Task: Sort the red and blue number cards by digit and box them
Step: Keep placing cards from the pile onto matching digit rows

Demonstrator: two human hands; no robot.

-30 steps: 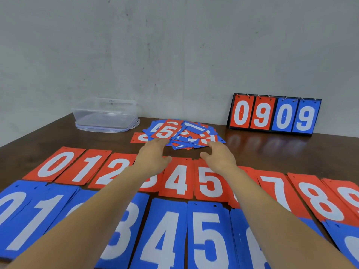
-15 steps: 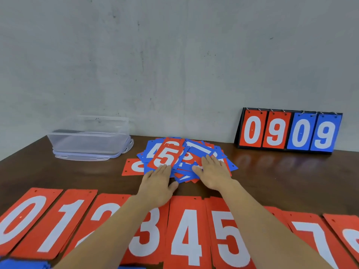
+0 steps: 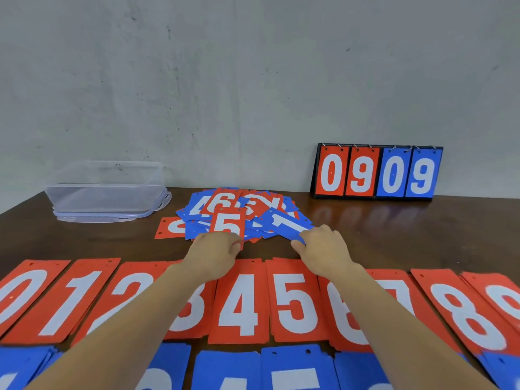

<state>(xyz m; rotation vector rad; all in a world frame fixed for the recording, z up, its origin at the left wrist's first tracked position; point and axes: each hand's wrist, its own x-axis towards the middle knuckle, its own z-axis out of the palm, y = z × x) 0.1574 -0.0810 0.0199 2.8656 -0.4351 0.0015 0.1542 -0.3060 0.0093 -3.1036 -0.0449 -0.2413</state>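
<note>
our left hand (image 3: 209,253) pinches the near edge of the red 5 card (image 3: 227,225), and our right hand (image 3: 323,249) curls its fingers round the near end of a blue card (image 3: 287,225) whose digit we read as a 7, though not with certainty. both cards lie on the loose pile (image 3: 239,205) of unsorted cards at the middle of the bench (image 3: 394,235), just beyond the red row (image 3: 239,302) and the blue row (image 3: 295,370) laid out by digit; the clear box (image 3: 107,190) stands well apart at the far left. we judge the main risk to be drag: the two cards overlap others, so lifting them flat could pull neighbours along or fan the pile toward the sorted rows. thin, slick cards may also cling together, and a hidden second card would land on the wrong digit. working both hands at once, we could brush the red row beneath our forearms and skew its stacks. misreading the blue digit is the other trap.
</note>
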